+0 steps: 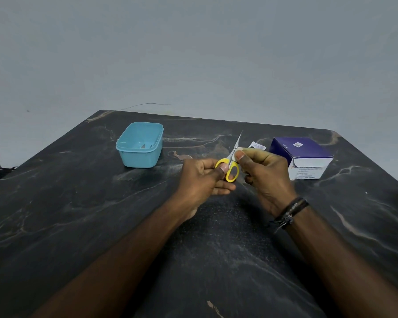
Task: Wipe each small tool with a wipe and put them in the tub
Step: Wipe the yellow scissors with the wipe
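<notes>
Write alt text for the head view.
A left hand grips yellow-handled scissors while the right hand pinches a wipe against the blades, above a dark marbled table. A blue tub sits left, a purple box right.

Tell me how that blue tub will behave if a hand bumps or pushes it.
The blue tub looks like thin plastic and holds only something small, so it is probably light and would slide on the smooth dark table rather than resist. Its broad, low shape suggests it is unlikely to tip. It seems rigid, not floppy.
</notes>
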